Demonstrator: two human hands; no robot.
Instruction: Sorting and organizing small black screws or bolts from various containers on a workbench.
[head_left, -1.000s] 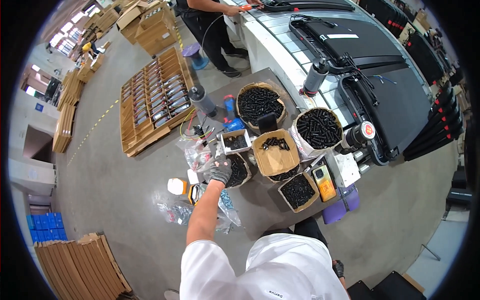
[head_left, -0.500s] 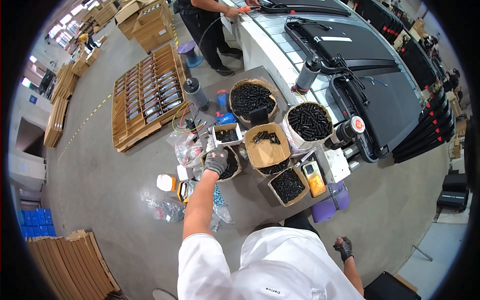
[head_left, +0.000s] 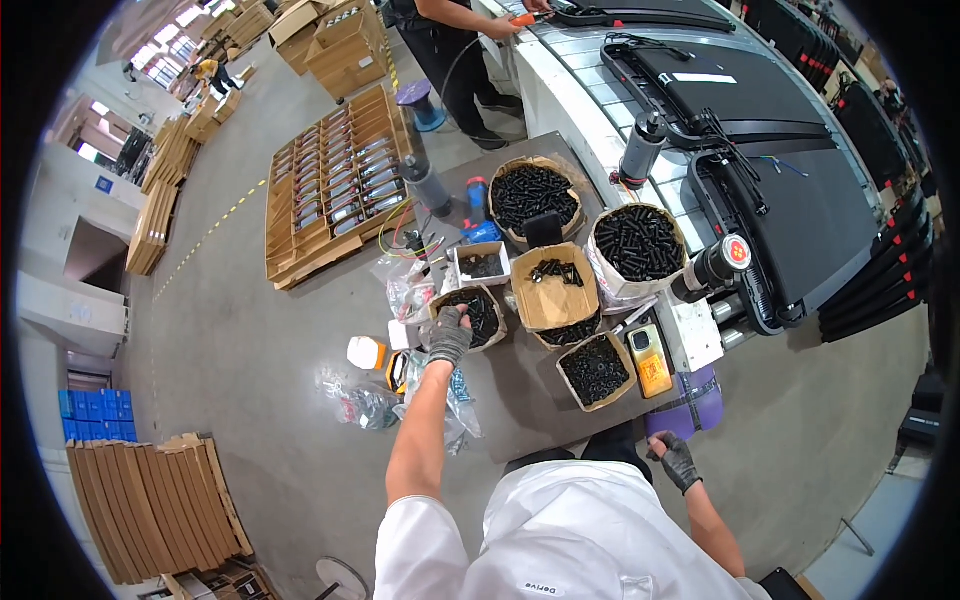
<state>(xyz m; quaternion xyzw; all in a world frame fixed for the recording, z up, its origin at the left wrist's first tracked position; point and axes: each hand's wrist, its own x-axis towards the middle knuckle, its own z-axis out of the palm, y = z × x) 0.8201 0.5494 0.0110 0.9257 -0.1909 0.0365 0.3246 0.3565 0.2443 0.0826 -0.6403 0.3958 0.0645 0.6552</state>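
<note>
A small white box [head_left: 402, 335] sits just left of my gloved left hand [head_left: 449, 338]; its fingers bend over the carton [head_left: 501, 334] of black parts [head_left: 485, 314], grip unclear. Rightward, a smartphone [head_left: 650, 362] lies beyond my half-curled right hand [head_left: 676, 461], contents hidden.

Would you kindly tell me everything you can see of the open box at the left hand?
The open box has an uneven brown rim and looks like cardboard. It stands upright on the dark table, holding many small black parts. It sits nearer the person than the white box and left of the tan box. The gloved left hand overlaps its near left edge; whether it touches the parts is unclear.
</note>
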